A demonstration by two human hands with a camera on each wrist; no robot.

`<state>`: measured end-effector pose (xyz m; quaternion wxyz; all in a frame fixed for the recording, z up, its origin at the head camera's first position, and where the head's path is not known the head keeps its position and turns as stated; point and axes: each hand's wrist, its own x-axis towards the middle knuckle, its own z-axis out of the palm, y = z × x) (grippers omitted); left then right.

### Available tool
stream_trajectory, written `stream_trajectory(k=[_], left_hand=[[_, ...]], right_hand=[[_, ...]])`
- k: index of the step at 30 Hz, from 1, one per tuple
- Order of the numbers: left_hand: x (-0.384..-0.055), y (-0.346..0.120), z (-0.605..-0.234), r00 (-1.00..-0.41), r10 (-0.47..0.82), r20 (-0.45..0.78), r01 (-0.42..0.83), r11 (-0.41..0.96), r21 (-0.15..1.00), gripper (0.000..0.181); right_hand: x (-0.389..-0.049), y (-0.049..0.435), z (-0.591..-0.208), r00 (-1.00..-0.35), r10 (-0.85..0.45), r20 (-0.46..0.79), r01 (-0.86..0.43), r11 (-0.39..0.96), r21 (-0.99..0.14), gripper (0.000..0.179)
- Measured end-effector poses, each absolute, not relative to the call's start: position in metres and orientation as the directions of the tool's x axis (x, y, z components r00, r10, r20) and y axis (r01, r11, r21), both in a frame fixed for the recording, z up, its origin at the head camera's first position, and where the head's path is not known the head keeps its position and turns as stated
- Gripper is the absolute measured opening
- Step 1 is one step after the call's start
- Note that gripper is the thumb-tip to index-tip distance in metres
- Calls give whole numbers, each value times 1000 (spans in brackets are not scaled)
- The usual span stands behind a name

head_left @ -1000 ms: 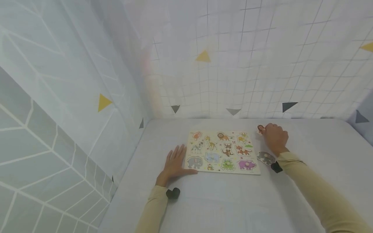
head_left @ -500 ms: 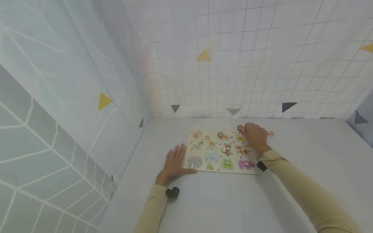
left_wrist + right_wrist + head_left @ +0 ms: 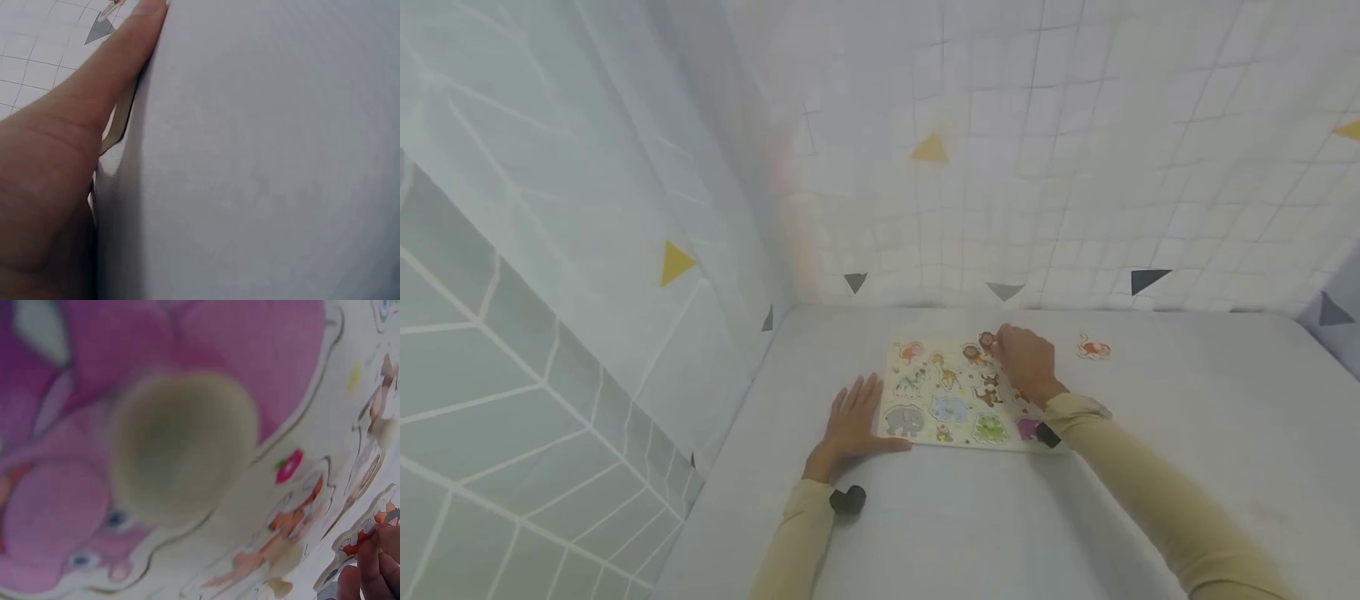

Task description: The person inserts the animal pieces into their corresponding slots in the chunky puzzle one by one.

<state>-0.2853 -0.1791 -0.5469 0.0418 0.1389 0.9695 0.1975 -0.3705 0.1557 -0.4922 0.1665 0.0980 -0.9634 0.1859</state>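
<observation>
A pale animal knob puzzle board (image 3: 966, 437) lies on the white surface. Flat beside its left edge rests my left hand (image 3: 850, 425), fingers straight and spread, the thumb along the front edge; the left wrist view shows that thumb (image 3: 119, 59) close up. My right hand (image 3: 1026, 358) pinches a lion puzzle piece (image 3: 987, 340) over the board's back edge, just right of the printed lion picture (image 3: 973, 354). In the right wrist view the fingertips (image 3: 370, 562) grip the piece's edge, and a purple hippo piece (image 3: 250, 356) with a round knob (image 3: 184, 450) fills the foreground.
A monkey piece (image 3: 1095, 347) lies on the surface right of the board. Frog (image 3: 990, 428) and elephant (image 3: 904, 420) pictures show at the board's front. A white gridded wall hanging (image 3: 1075, 208) stands behind, and another patterned sheet (image 3: 587, 333) along the left.
My right hand has carried the lion piece leftward from the right of the board to over its back edge, uncovering the monkey piece. My left hand stays in place.
</observation>
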Motion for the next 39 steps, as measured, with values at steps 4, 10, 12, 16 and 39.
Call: stream_trajectory(k=[4, 10, 12, 16, 39], left_hand=[[-285, -178, -551, -956, 290, -37, 251, 878, 408, 132], [-287, -176, -552, -958, 285, -31, 251, 887, 387, 131], [-287, -175, -551, -958, 285, -23, 256, 891, 375, 130], [-284, -175, -545, -954, 301, -11, 273, 879, 391, 128], [-281, -173, -538, -950, 312, -7, 280, 862, 423, 129]], right_hand=[[-367, 150, -496, -926, -134, 354, -257, 909, -328, 16], [-366, 143, -496, -904, -138, 405, -284, 901, -326, 12], [-366, 141, -496, -898, -135, 419, -288, 900, -328, 11], [-365, 139, -496, -896, -132, 424, -288, 899, -329, 11], [-370, 137, -503, -938, -148, 315, -250, 917, -311, 12]])
